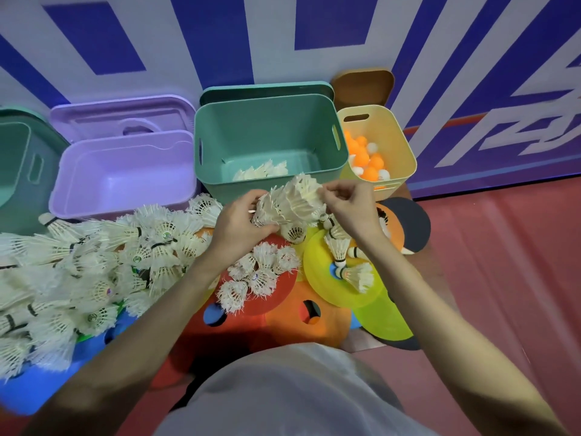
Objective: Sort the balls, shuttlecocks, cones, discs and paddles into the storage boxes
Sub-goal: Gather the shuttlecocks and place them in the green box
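A nested stack of white feather shuttlecocks (290, 201) hangs just in front of the green box (270, 121). My left hand (239, 220) grips its lower end and my right hand (352, 206) pinches the feathers at its upper end. The green box holds several shuttlecocks (261, 171) on its floor. A big heap of shuttlecocks (94, 272) covers the floor at the left. More shuttlecocks (254, 278) lie on a red disc (276, 305), and others (345, 259) on yellow discs (345, 294).
A purple box (125, 171) with its lid behind it stands left of the green one. The yellow box (393, 143) at the right holds orange and white balls (367, 158). Another green box (19, 171) sits far left. Orange disc (308, 322), blue disc (47, 388) and paddles (405, 221) lie on the floor.
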Available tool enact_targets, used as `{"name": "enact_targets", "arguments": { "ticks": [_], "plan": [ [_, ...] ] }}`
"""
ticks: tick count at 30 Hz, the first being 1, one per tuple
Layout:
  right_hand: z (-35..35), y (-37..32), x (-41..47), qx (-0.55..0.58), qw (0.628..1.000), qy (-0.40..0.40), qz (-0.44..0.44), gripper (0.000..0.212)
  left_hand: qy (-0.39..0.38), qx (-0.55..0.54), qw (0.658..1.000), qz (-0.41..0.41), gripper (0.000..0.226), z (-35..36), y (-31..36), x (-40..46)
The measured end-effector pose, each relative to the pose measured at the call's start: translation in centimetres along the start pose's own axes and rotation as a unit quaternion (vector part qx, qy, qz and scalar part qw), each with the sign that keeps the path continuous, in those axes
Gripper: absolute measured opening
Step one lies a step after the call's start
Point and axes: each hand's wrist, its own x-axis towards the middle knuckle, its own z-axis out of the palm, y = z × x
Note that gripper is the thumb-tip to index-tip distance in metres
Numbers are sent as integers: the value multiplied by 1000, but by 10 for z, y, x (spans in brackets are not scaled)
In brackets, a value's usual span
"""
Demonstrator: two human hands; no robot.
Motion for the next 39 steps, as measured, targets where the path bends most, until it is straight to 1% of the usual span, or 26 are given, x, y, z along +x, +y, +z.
{"name": "enact_targets", "arguments": {
  "ticks": [2,6,8,10,12,15,17,19,21,25,28,32,35,39],
  "plan": [
    [2,-3,13,12,1000,8,-8,9,3,13,1000,13,64,-9,9,10],
    [-2,-18,40,16,997,48,-64,16,3,12,1000,28,61,-27,21,42],
    [-5,-24,54,7,993,73,-96,18,5,19,999,37,60,-31,24,63],
    [-9,-26,68,-25,987,96,-129,21,9,21,999,39,58,-32,25,85],
    [-12,-26,79,-87,979,80,-164,22,6,25,999,30,57,-29,25,109],
    [-14,-20,97,-163,964,19,-209,25,-20,24,999,33,59,-20,24,142],
    [-15,-12,111,-208,952,-2,-224,25,-39,26,998,45,59,-12,23,161],
    [-15,-2,124,-237,945,-6,-225,22,-51,28,997,58,56,-2,20,178],
    [-16,3,136,-244,945,-5,-217,18,-69,31,996,52,59,8,13,195],
    [-12,14,160,-274,942,-16,-195,15,-119,-13,993,2,64,32,-2,225],
    [-7,25,176,-307,934,-34,-179,15,-161,-20,987,-20,64,49,-13,241],
    [4,35,188,-350,915,-77,-187,15,-191,-20,981,-37,57,63,-28,255],
    [13,40,196,-381,899,-94,-193,13,-212,-20,976,-45,52,70,-37,261],
    [21,41,207,-435,878,-120,-160,13,-235,23,971,-37,49,77,-49,267]
  ]
}}
